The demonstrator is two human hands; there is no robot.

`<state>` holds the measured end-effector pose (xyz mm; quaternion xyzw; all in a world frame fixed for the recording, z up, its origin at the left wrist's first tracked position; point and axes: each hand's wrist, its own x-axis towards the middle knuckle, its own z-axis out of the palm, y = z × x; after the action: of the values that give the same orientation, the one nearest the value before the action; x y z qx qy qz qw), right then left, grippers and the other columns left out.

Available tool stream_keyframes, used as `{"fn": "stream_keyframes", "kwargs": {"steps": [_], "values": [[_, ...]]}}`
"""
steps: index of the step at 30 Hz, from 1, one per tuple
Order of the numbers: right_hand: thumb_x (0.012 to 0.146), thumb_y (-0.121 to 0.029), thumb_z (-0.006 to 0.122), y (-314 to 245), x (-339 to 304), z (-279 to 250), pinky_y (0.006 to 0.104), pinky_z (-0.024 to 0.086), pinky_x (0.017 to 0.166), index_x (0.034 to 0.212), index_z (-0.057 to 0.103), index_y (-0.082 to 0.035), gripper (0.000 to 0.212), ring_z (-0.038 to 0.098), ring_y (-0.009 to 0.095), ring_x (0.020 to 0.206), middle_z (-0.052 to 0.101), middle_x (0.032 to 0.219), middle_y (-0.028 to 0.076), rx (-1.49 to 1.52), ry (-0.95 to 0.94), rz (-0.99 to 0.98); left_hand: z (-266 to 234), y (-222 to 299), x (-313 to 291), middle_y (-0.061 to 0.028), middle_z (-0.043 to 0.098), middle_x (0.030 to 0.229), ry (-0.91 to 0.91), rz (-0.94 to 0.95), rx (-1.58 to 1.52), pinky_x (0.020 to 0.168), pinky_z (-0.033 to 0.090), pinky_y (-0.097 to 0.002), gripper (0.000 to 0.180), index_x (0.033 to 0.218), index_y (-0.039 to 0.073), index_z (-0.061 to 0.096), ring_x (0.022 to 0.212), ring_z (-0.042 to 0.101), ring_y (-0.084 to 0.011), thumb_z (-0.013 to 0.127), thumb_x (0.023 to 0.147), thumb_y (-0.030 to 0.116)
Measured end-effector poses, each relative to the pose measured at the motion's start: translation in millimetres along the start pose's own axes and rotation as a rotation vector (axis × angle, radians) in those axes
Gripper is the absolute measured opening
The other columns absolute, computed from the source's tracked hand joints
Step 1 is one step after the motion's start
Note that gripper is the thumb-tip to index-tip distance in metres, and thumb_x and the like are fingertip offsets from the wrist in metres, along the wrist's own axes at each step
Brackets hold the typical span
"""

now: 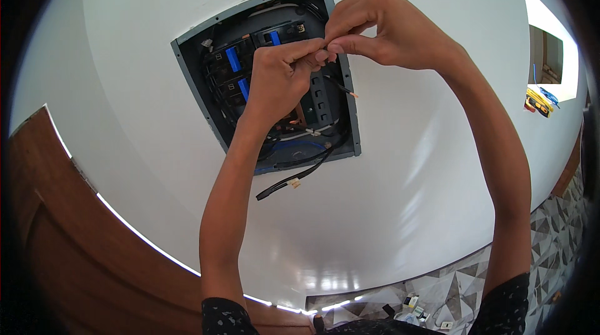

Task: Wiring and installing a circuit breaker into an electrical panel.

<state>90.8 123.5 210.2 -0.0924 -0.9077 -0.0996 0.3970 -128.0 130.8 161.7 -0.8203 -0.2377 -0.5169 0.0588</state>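
Note:
An open grey electrical panel box (pixel 187 75) is set into the white wall, with black breakers bearing blue switches (pixel 233 59) inside. Both hands meet in front of its upper right edge. My left hand (pixel 284 75) has its fingers pinched together, covering part of the breakers. Against its fingertips, my right hand (pixel 381 32) also pinches with thumb and index finger. Whatever is between the fingertips is too small and hidden to name. Just below them, a black wire with a bare copper end (pixel 344 89) sticks out. A thick black cable (pixel 281 186) hangs out of the box's lower edge.
A brown wooden door (pixel 94 241) stands at the lower left. To the right, a wall opening (pixel 553 54) holds yellow-handled tools (pixel 539 102) and a blue wire coil on its ledge. Small parts (pixel 412 310) lie on the patterned tile floor (pixel 462 282) below.

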Motion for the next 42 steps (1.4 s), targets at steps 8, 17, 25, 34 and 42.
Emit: {"fn": "stream_keyframes", "kwargs": {"steps": [8,17,25,34,42], "values": [[0.080,-0.006,0.075,-13,10,-17,0.0336,0.055,0.065,0.084,0.073,0.002,0.009,0.066,0.024,0.068,0.069,0.081,0.013,-0.229,-0.179,-0.087,-2,13,4,-0.0157,0.074,0.085,-0.003,0.119,0.288,0.071,0.053,-0.0292,0.020,0.106,-0.002,0.072,0.076,0.072,-0.0181,0.062,0.089,0.002],[0.081,-0.037,0.070,6,36,11,0.0447,0.055,0.069,0.084,0.077,-0.012,0.026,0.069,0.031,0.079,0.072,0.079,0.014,-0.485,-0.255,-0.067,-27,-46,-3,-0.0143,0.052,0.073,-0.129,0.032,0.252,0.065,0.038,-0.0348,0.011,0.090,-0.003,0.057,0.070,0.049,-0.0212,0.048,0.096,0.002],[0.082,-0.037,0.066,3,30,6,0.0441,0.056,0.074,0.088,0.077,-0.010,0.029,0.070,0.032,0.084,0.072,0.084,0.013,-0.574,-0.328,-0.005,-27,-79,6,-0.0130,0.053,0.076,-0.181,0.079,0.274,0.065,0.037,-0.0325,0.014,0.096,-0.005,0.059,0.071,0.043,-0.0180,0.048,0.098,0.005],[0.081,-0.031,0.068,-2,25,7,0.0456,0.056,0.074,0.089,0.076,-0.008,0.026,0.070,0.034,0.086,0.073,0.088,0.014,-0.649,-0.311,0.005,-21,-87,9,-0.0150,0.052,0.075,-0.132,0.122,0.355,0.065,0.038,-0.0341,0.015,0.094,-0.005,0.058,0.068,0.043,-0.0217,0.051,0.099,0.008],[0.081,-0.034,0.069,-10,37,14,0.0470,0.057,0.067,0.085,0.074,-0.007,0.028,0.071,0.037,0.079,0.071,0.081,0.018,-0.624,-0.144,-0.192,-44,-49,0,-0.0191,0.059,0.076,-0.005,0.333,0.580,0.062,0.041,-0.0405,0.015,0.094,-0.003,0.065,0.069,0.058,-0.0315,0.053,0.095,0.007]]}}
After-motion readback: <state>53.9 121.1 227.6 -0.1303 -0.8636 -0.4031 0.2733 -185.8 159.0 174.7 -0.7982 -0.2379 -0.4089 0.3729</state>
